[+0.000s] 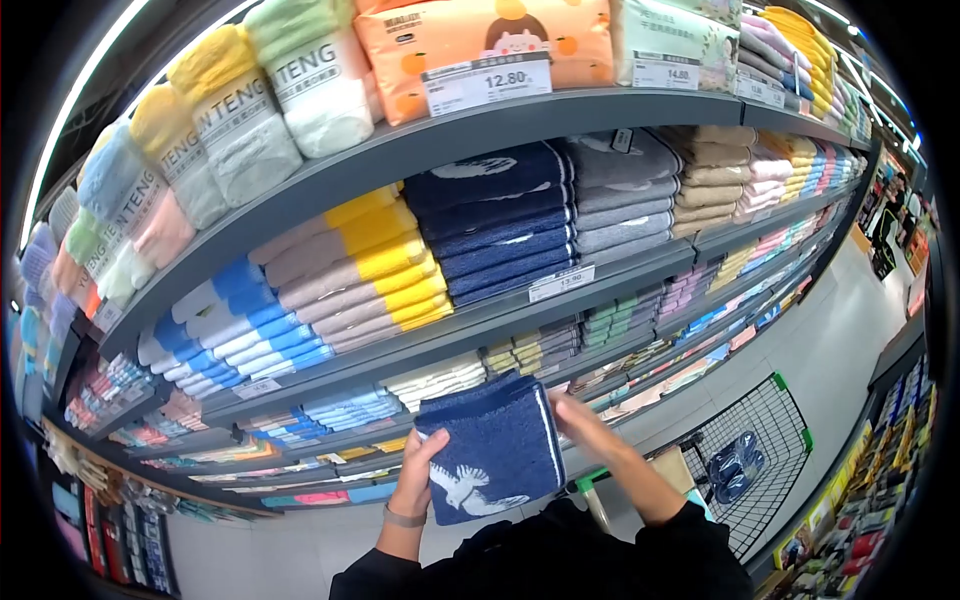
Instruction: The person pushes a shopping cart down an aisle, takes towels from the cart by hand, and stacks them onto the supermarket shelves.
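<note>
A folded navy-blue towel (505, 440) with a white bird pattern and a pale stripe near its right edge is held up in front of me. My left hand (415, 468) grips its left side, thumb on the front and the other fingers hidden behind. At the right edge is my right hand (588, 425), its fingers partly hidden behind the cloth and appearing to hold it. Just beyond, a stack of matching navy towels (495, 225) lies on the shelf, between yellow-and-beige towels (365, 265) and grey towels (625, 185).
A dark shelf edge (560, 108) curves above the stacks, carrying packaged towels (320, 90) and orange packs (490, 50) with price tags. To my right stands a wire shopping cart (780, 470) with a dark-blue packaged item (735, 465) inside. The tiled aisle (800, 350) runs away beyond it.
</note>
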{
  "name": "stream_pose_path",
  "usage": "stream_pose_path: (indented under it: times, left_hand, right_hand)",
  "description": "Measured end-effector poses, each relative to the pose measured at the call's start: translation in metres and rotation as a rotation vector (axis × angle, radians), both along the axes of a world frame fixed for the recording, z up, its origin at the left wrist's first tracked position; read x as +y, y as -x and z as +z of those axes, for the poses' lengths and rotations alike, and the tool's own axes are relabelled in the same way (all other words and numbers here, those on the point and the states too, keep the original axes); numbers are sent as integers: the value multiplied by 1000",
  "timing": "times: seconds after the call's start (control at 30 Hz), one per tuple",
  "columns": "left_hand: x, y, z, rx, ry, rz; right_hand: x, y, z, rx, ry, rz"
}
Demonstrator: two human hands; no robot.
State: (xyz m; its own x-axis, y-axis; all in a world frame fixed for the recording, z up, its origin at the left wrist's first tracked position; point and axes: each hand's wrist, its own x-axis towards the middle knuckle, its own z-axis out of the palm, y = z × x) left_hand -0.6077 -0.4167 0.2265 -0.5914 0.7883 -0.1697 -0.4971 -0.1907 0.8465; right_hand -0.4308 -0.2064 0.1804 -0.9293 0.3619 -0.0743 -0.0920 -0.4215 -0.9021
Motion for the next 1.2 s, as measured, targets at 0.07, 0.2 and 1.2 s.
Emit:
stream_pose_path:
  times: [0.07,0.2,1.2]
  left_hand:
    - [12,2,8,-11,-12,-31]
    - [33,2,21,61,-17,-72]
    - [29,-22,12,1042,221,348]
  right_hand:
    - [-16,-11,-8,13,205,47]
    - [-21,-18,11,-214,440,12]
    - [-54,-42,16,67,-944,-599]
